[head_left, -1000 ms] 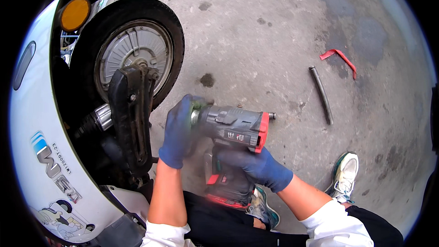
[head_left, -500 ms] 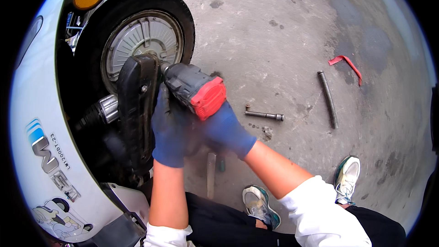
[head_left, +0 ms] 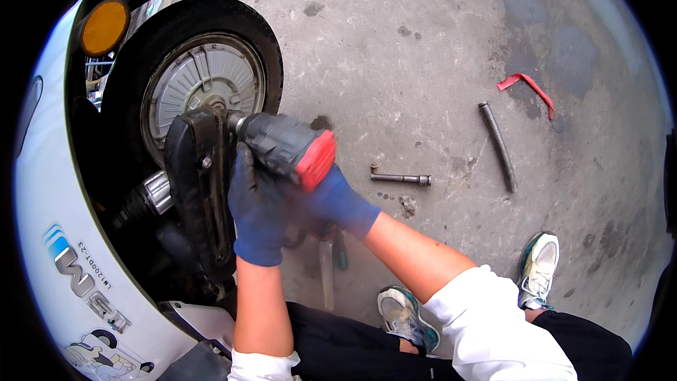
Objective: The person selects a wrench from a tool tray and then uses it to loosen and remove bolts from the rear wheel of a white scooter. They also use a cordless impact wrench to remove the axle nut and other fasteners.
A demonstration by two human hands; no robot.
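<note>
My right hand (head_left: pixel 338 201), in a blue glove with a dark palm, is closed round the hidden grip of a black and red cordless impact wrench (head_left: pixel 282 147). The wrench's socket (head_left: pixel 238 124) points at the hub centre of a wheel (head_left: pixel 204 81) with a ribbed silver hub and black tyre. Whether the socket sits on a nut cannot be made out. My left hand (head_left: pixel 255 204), gloved alike, is pressed against the tool's left side, its fingers partly hidden. Left of it runs a dark swingarm (head_left: pixel 197 183) with a bolt in its face. The area under the wrench is blurred.
A white body panel (head_left: pixel 53 169) with an orange reflector (head_left: pixel 105 27) curves along the left. On the concrete floor lie a T-shaped socket wrench (head_left: pixel 400 178), a metal tube (head_left: pixel 498 147) and a red strip (head_left: pixel 532 92). A flat metal bar (head_left: pixel 326 275) lies between my forearms.
The view has shifted, so the wheel and panel appear lower and further left. The impact wrench stays at the hub with both hands at it; more of its body's length shows now.
</note>
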